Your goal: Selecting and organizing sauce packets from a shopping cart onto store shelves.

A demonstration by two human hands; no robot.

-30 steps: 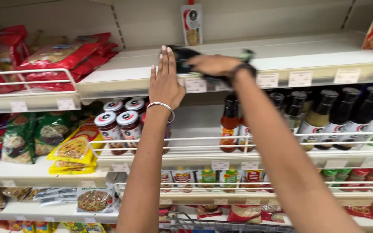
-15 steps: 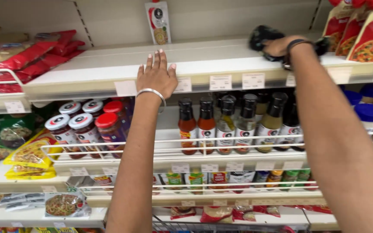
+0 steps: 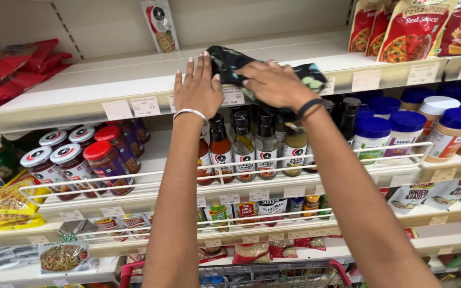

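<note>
A dark patterned cloth lies on the white top shelf. My right hand presses flat on the cloth, fingers spread, a black band on the wrist. My left hand rests flat on the shelf's front edge just left of the cloth, its fingertips touching the cloth; a silver bangle circles that wrist. Both arms reach up from below.
Red sauce pouches stand at the shelf's right, red packets at its left, and a hanging packet behind. Below are sauce bottles, red-lidded jars, blue-lidded jars behind a white wire rail. A trolley rim sits at the bottom.
My right hand has slid the cloth leftward along the top shelf toward my left hand, which stays flat on the shelf edge. The view has shifted with it.
</note>
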